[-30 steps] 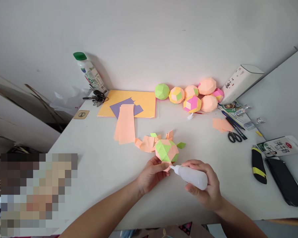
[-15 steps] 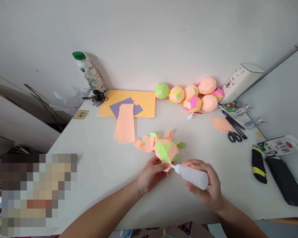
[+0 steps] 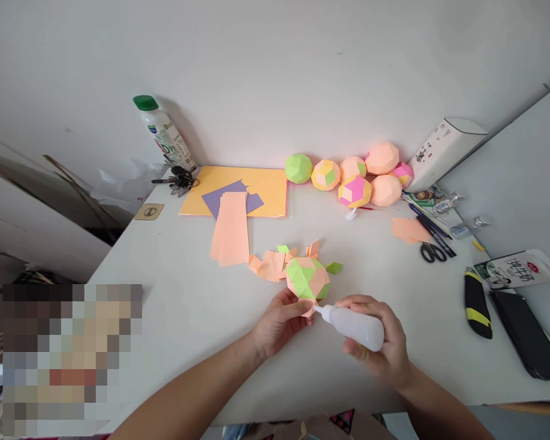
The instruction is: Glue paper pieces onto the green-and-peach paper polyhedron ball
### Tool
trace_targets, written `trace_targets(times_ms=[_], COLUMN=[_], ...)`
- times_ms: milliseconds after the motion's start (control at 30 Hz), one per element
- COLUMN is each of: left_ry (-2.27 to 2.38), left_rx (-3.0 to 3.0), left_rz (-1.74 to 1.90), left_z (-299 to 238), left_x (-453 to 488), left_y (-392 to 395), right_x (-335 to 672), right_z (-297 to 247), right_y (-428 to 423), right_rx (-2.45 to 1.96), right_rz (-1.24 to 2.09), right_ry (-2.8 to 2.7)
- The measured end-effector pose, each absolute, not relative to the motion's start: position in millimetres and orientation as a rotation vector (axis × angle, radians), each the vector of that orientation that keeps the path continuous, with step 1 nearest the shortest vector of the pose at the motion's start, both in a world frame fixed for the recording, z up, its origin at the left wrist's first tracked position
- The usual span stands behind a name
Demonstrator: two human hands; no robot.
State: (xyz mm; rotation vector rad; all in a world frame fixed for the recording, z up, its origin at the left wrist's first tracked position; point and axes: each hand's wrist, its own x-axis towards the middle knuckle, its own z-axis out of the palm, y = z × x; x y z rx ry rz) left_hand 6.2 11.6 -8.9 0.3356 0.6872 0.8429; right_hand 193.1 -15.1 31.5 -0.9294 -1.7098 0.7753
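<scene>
My left hand [image 3: 282, 324] pinches a small peach paper piece [image 3: 306, 304] at the near side of a green and peach paper polyhedron [image 3: 308, 278]. Whether that piece is joined to the polyhedron I cannot tell. A white squeeze bottle with a narrow nozzle [image 3: 355, 325] lies tilted in my right hand [image 3: 385, 342], fingers wrapped round its body. Its tip points left and meets the paper by my left fingertips. Folded peach paper pieces [image 3: 272, 266] lie just left of the polyhedron, and a green paper piece [image 3: 334, 267] lies to its right.
Finished paper balls [image 3: 299, 168] line the wall. Peach strips [image 3: 231, 232] and purple paper lie over a yellow sheet pack [image 3: 266, 183]. At right are scissors [image 3: 433, 252], pens, a utility knife [image 3: 477, 305] and a black case [image 3: 527, 336]. Keys [image 3: 181, 179] and a green-capped bottle [image 3: 165, 131] stand back left.
Almost nothing differs. The squeeze bottle and my right hand have shifted very slightly left; my left hand stays on the paper piece.
</scene>
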Motion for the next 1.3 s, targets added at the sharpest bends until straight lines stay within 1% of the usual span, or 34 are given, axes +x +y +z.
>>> trace_targets(times_ms=[300, 533, 767, 933, 1133, 1300], left_ry=[0.693, 0.654, 0.676, 0.656, 0.677, 0.647], left_rx=[0.334, 0.361, 0.365, 0.367, 0.360, 0.381], left_rz=[0.842, 0.844, 0.839, 0.838, 0.841, 0.833], left_z=[-9.6, -10.5, -11.9, -11.8, -12.3, -12.8], left_x=[6.3, 5.6, 5.8, 5.6, 5.3, 5.4], left_y=[11.4, 10.9, 11.2, 11.5, 10.7, 10.8], right_x=[193.4, 191.4, 192.3, 191.9, 193.5, 192.7], right_z=[32.4, 32.6, 33.6, 31.6, 30.5, 29.9], right_y=[-14.9, -14.6, -14.9, -14.7, -14.7, -14.7], right_rx=[-0.932, -0.853, -0.918, -0.845, -0.883, -0.828], right_rz=[0.791, 0.821, 0.778, 0.812, 0.825, 0.848], right_ry=[-1.681, -1.720, -1.692, -1.718, -1.671, -1.714])
